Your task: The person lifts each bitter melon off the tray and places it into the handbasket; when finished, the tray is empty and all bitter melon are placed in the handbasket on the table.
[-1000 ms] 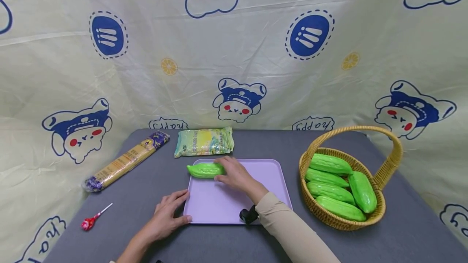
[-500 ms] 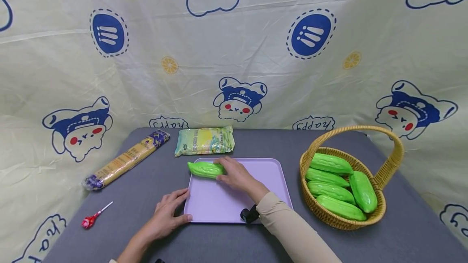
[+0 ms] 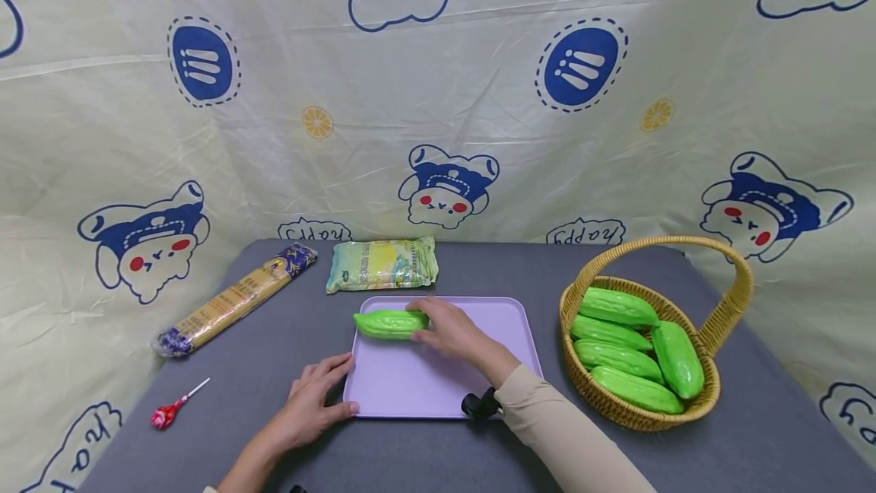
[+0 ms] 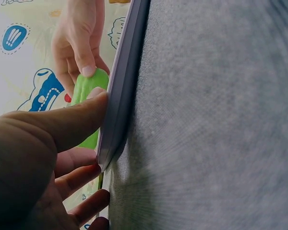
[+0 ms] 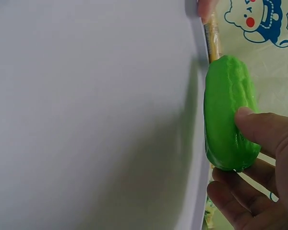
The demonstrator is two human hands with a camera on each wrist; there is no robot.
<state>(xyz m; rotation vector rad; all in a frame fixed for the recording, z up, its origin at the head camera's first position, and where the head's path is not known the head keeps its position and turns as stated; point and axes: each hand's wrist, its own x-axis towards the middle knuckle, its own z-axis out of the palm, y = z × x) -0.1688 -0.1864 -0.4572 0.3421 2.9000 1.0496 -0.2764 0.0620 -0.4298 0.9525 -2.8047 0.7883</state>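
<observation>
My right hand (image 3: 455,331) grips a green bitter melon (image 3: 386,324) by its right end, with the thumb on the near side and the fingers around the far side. The melon lies crosswise, close over the far left part of a lilac tray (image 3: 424,386), its tip near the left rim. In the right wrist view, the ribbed, glossy skin of the melon (image 5: 225,110) shows under the thumb. My left hand (image 3: 315,402) rests at the tray's near left side, fingers spread. In the left wrist view its thumb and fingertips touch the tray edge (image 4: 120,81).
A wicker basket (image 3: 578,383) with a tall handle stands right of the tray, holding several bitter melons (image 3: 619,360). Behind the tray lies a green-yellow packet (image 3: 383,265). A long noodle-like package (image 3: 236,301) and a red lollipop (image 3: 166,416) lie at left.
My right hand and the bitter melon have shifted slightly right and toward me, and the melon lies more level crosswise. My left hand has stayed at the tray edge.
</observation>
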